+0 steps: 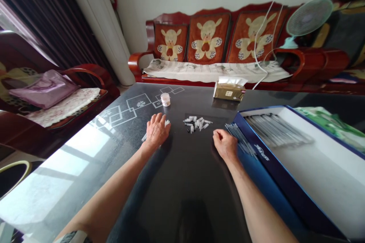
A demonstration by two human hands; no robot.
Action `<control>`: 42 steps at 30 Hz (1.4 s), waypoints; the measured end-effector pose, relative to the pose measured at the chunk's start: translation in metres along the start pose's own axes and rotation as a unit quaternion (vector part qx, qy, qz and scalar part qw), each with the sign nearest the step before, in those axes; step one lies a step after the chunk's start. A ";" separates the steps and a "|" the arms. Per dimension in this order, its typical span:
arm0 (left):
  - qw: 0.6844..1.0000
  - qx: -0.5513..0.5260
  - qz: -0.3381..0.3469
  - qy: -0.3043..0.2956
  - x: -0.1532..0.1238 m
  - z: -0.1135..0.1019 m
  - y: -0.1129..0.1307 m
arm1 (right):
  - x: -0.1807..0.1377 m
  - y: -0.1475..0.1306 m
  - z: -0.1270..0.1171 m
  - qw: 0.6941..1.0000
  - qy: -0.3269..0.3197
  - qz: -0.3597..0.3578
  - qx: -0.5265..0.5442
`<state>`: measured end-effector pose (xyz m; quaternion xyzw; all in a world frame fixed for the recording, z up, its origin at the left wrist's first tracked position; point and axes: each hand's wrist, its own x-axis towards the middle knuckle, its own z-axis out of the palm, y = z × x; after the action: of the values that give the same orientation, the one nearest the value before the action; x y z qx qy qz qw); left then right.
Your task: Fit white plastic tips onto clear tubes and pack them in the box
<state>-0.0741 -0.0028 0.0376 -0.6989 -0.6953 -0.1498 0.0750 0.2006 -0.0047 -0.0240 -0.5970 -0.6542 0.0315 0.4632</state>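
Note:
My left hand lies palm down on the dark table, fingers stretched over small white pieces that peek out at its edges. Between my hands sits a loose pile of small white and black plastic pieces, which look like pen parts. My right hand rests curled on the table to the right of that pile. Its fingers are closed, and whatever they hold is hidden. Just beside it, a bundle of thin grey rods, like pen refills, leans along the blue box's near side.
The large blue box holds more thin rods at its far end. A small round tub and a tissue box stand farther back. Green plastic packaging lies beyond the box. A wooden sofa and a fan are behind.

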 end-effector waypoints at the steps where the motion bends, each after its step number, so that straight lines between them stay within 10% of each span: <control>1: 0.999 0.007 -0.009 -0.030 -0.004 0.000 -0.009 | 0.000 0.000 0.000 1.000 -0.001 0.000 0.001; 6: 0.993 0.035 0.023 -0.114 -0.027 0.014 -0.022 | 0.000 0.000 0.000 1.000 -0.006 0.005 -0.002; 24: 0.995 0.012 0.006 -0.097 -0.026 0.014 -0.008 | 0.000 0.001 0.000 0.999 -0.019 0.030 0.006; 32: 0.986 -0.014 -0.149 -0.077 0.001 0.009 -0.070 | 0.000 0.001 0.001 0.999 -0.020 0.032 0.007; 42: 0.968 -0.037 -0.223 -0.105 0.011 0.009 -0.065 | 0.000 -0.004 -0.002 0.999 -0.022 0.035 0.010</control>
<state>-0.1384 0.0118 0.0260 -0.5401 -0.8316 -0.1147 -0.0597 0.1992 -0.0067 -0.0206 -0.6138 -0.6428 0.0678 0.4533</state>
